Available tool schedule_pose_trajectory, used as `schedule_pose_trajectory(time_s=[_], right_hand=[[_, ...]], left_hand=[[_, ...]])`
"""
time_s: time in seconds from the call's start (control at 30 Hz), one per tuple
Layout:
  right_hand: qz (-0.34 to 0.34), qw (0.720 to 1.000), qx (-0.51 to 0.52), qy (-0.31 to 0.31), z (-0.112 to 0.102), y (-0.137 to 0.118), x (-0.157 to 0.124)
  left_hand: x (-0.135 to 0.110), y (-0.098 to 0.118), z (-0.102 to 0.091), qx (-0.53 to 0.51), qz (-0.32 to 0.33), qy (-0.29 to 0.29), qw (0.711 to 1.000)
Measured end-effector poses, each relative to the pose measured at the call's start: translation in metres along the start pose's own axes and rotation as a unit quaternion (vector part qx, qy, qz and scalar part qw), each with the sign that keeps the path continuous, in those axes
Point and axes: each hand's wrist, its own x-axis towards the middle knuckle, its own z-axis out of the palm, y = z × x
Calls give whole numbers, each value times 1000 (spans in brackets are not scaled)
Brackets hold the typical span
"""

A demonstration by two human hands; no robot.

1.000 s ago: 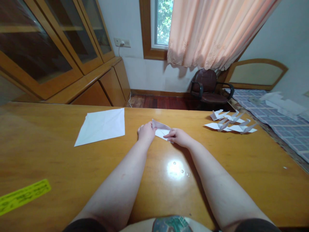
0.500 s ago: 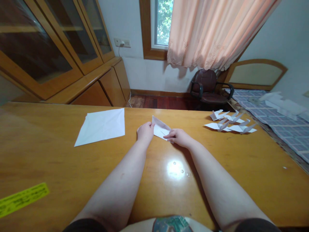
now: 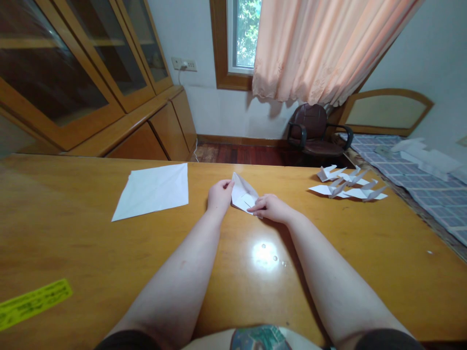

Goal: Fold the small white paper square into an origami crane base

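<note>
Between my hands, a partly folded sheet of white paper (image 3: 243,193) rests on the wooden table, its far corner raised and its layers slightly parted. My left hand (image 3: 219,195) pinches the paper's left edge between thumb and fingers. On its lower right part lies my right hand (image 3: 269,207), fingers pressed down on the paper and covering that corner. Off to the left lies a stack of white paper sheets (image 3: 155,192), flat on the table. Several folded white paper cranes (image 3: 352,183) stand grouped at the far right.
The wooden table (image 3: 146,262) spans the view, with a yellow printed strip (image 3: 34,302) at its left front. Beyond it are a glass-doored cabinet (image 3: 120,116), a dark office chair (image 3: 312,129) and a bed (image 3: 419,165) on the right.
The paper's left flap has been lifted and opened a little wider by my left hand, its top point shifting slightly right. My right hand stays in nearly the same place.
</note>
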Motion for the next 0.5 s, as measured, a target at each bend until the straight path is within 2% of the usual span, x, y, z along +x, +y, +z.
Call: schedule_pose_trajectory(time_s=[0.2, 0.5], right_hand=[[-14, 999, -32, 7, -1, -1, -1], [-5, 1000, -21, 16, -1, -4, -1]], left_hand=[[0, -2, -1, -8, -16, -5, 1000], [2, -5, -1, -19, -31, -1, 999]])
